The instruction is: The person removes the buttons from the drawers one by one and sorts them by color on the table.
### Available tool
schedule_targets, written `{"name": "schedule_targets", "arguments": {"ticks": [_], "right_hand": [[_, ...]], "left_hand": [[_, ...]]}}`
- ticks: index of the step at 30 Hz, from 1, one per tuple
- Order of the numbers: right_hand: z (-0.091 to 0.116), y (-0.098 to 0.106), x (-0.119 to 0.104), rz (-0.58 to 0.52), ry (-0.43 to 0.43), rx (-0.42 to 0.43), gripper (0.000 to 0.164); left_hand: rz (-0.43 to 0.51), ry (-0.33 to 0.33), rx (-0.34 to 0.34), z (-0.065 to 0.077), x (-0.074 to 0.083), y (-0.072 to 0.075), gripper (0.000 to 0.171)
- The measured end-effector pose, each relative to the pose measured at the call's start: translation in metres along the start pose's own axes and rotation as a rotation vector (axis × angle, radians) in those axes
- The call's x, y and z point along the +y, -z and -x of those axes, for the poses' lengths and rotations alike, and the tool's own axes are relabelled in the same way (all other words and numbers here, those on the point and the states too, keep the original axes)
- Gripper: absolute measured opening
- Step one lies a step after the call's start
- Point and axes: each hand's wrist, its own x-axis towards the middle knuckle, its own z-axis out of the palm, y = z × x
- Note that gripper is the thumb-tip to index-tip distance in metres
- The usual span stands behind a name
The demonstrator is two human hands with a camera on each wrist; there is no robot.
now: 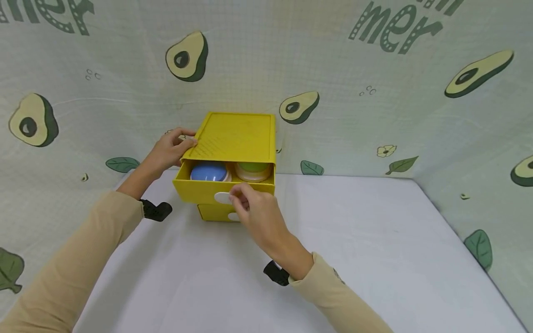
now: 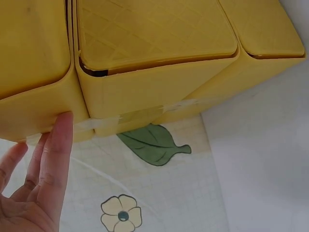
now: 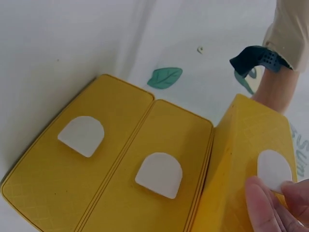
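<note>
A yellow drawer unit [image 1: 237, 134] stands on the white table, its top drawer [image 1: 195, 190] pulled out. Inside that drawer sit a round thing with a blue top [image 1: 208, 171] and another with a green top [image 1: 253, 167]. My right hand [image 1: 262, 215] pinches the white tab handle [image 3: 273, 169] on the drawer front between thumb and finger. On the unit's left side, my left hand [image 1: 168, 150] rests by the upper edge. In the left wrist view its extended fingers [image 2: 55, 159] touch the yellow casing [image 2: 43, 108].
Two lower drawers with white tab handles [image 3: 159, 175] are closed in the right wrist view. Behind the unit hangs a cloth [image 1: 241, 55] printed with avocados and leaves. White table surface [image 1: 354, 240] extends to the right and in front.
</note>
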Motion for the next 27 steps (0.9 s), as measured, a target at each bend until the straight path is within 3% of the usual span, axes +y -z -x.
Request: {"name": "schedule_targets", "arguments": {"ticks": [27], "right_hand": [[0.029,0.004,-0.020,0.053,0.109,0.044,0.009]], "left_hand": [[0.000,-0.012,0.001,0.001,0.000,0.000,0.053]]}}
